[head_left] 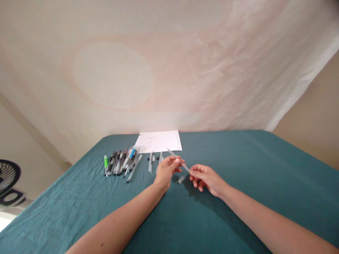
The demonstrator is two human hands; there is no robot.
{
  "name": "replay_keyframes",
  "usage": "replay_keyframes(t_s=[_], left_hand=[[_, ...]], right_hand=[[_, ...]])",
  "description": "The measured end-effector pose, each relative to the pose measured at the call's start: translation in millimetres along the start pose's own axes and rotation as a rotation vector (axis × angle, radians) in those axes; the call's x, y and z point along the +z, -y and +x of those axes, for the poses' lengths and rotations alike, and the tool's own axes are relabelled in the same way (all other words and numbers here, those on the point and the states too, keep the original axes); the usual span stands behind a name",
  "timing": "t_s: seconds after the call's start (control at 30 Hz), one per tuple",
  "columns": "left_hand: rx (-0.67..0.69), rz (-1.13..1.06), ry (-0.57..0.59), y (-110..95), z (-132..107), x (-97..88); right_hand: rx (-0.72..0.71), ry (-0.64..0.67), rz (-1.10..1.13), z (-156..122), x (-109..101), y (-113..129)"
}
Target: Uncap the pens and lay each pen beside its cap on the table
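A thin clear pen (178, 159) is held between both hands above the teal tablecloth (238, 169). My left hand (167, 170) pinches its middle with thumb and fingers. My right hand (206, 178) grips its near end with curled fingers. A small grey cap (181, 179) lies on the cloth just below the pen, between the two hands.
A row of several pens (122, 162), one with a green cap (106, 161), lies to the left. Loose clear pen parts (150, 161) rest nearby. A white paper sheet (159, 141) sits at the table's far edge. A black fan (7, 176) stands at far left.
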State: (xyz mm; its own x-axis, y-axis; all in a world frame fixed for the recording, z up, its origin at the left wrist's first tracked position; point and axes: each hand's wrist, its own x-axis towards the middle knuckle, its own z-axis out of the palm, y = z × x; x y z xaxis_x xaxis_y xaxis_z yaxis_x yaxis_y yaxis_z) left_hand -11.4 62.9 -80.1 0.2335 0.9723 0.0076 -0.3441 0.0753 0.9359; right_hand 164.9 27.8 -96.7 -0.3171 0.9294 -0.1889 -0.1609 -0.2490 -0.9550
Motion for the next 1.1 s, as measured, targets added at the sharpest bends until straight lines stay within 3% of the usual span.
replay_keyframes(t_s=[0.23,0.5,0.73,0.83,0.97,1.1], left_hand=[[-0.014,-0.029,-0.023,-2,-1,0.4],[0.031,-0.058,-0.141,-12,15,-19.4],[-0.018,-0.001,-0.042,-7,10,-9.2],[0.026,0.026,-0.098,-21,16,-15.8],[0.155,0.184,-0.267,-50,32,-40.8],[0.106,0.502,-0.154,-49,33,-46.2]], right_hand=[[-0.023,0.008,-0.032,0,3,1],[-0.001,0.081,-0.114,-1,3,4],[-0.040,0.032,-0.396,-4,11,5],[-0.073,0.050,-0.517,-7,12,8],[-0.197,0.031,-0.679,-9,11,12],[-0.101,0.009,-0.582,-6,11,9]])
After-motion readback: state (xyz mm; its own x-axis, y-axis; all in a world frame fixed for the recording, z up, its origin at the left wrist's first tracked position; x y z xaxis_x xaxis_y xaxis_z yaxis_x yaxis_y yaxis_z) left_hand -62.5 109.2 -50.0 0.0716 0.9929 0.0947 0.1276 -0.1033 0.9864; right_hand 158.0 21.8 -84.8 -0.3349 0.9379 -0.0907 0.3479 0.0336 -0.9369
